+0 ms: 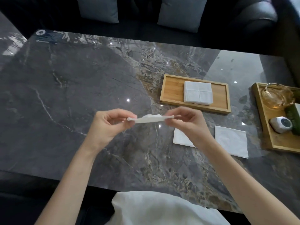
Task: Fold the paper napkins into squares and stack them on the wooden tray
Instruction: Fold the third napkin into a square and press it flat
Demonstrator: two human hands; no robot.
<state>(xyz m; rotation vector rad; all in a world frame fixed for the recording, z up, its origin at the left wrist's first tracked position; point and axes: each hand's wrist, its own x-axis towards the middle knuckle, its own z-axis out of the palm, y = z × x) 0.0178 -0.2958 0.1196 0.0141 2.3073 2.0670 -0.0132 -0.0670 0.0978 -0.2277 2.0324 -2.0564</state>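
Observation:
A white paper napkin [150, 119] is held edge-on in the air above the dark marble table [68, 95]. My left hand [108, 123] pinches its left end and my right hand [186, 121] pinches its right end. Behind my right hand lies the wooden tray [172, 91] with a stack of folded white napkins [198, 93] on it. Two more napkins lie flat on the table: one [181, 138] partly hidden under my right wrist, the other [231, 141] to its right.
A second wooden tray [266, 125] at the right edge carries a glass dish [276, 96], a green object [293, 113] and a small white gadget [280, 125]. A dark sofa with grey cushions [181, 13] stands behind the table. White cloth [159, 208] covers my lap.

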